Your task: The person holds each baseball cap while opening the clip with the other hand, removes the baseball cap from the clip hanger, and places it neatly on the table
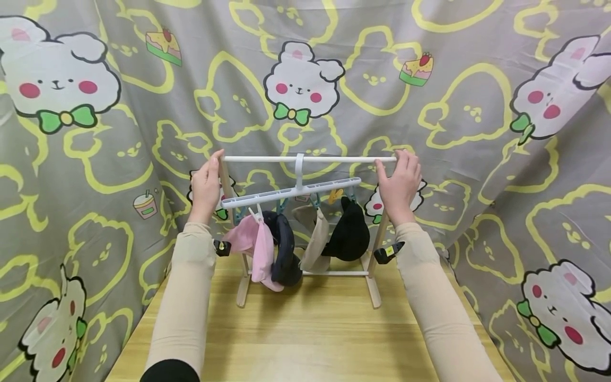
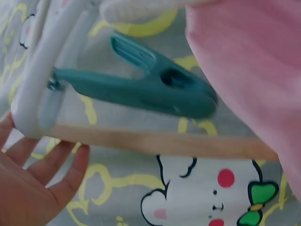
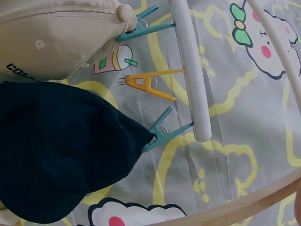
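At the upper left corner of a small wooden rack [image 1: 258, 159], my left hand [image 1: 205, 185] holds the post end. My right hand [image 1: 402, 183] grips the opposite corner, thumb in front and fingers over the top. From the rail hangs a pale clip hanger [image 1: 329, 186], tilted with its left end lower. Clipped beneath it are a pink cap [image 1: 262, 249], a navy cap [image 1: 286, 257], a beige cap [image 1: 319, 241] and a black cap [image 1: 352, 233]. A teal clip [image 2: 188, 101] looms close in the left wrist view. The right wrist view shows an orange clip [image 3: 141, 84] without a cap.
The rack's feet [image 1: 374, 292] stand on a wood-grain table [image 1: 305, 334]. Behind and at both sides hangs a grey curtain [image 1: 372, 53] with rabbit and yellow outline prints. Dark wrist cameras [image 1: 389, 252] sit near the caps.
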The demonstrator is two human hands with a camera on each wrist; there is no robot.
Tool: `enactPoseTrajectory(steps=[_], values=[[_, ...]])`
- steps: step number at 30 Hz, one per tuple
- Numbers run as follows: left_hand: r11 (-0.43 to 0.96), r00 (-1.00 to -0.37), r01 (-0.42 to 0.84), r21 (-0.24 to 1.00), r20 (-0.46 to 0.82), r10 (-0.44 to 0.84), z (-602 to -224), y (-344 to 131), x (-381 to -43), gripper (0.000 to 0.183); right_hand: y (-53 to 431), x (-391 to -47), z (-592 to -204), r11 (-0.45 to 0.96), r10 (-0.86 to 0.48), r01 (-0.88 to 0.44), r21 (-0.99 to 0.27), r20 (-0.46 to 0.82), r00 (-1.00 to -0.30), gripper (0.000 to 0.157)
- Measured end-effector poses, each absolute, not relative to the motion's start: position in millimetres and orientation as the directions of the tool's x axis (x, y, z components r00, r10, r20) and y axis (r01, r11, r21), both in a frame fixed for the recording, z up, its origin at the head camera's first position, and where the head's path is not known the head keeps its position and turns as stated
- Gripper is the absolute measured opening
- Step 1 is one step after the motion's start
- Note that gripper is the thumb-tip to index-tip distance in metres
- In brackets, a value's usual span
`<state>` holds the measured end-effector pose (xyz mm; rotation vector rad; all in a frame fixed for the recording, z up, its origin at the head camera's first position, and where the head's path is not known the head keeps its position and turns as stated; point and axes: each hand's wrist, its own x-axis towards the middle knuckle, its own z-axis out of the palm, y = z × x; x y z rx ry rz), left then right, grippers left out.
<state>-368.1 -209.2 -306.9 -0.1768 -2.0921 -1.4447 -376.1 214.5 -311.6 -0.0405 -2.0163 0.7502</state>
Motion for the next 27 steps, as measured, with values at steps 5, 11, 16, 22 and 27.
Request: enactPoseTrajectory(steps=[5,11,16,22,27], values=[[0.398,-0.846,0.402,0.824,0.501,-0.183,-302,-205,-363,0.052,217,-376,-312,0.817,0.32,-0.261,-0.514,0.781,-0.537,0.058],[0.421,-0.88,0.354,0.835,0.45,-0.153,-300,-202,-355,0.056,215,-376,-311,0.813,0.313,-0.277,-0.513,0.785,-0.535,0.058],[0.44,-0.853,0.389,0.809,0.497,-0.16,-305,-199,-351,0.054,213,-376,-312,0.813,0.32,-0.274,-0.513,0.788,-0.527,0.057],[0.411,-0.826,0.42,0.809,0.528,-0.197,-314,-196,-344,0.046,212,-375,-312,0.813,0.321,-0.273,-0.514,0.788,-0.526,0.056],[0.408,-0.842,0.385,0.828,0.496,-0.211,-322,-198,-335,0.048,214,-374,-311,0.817,0.315,-0.272,-0.509,0.788,-0.529,0.056]])
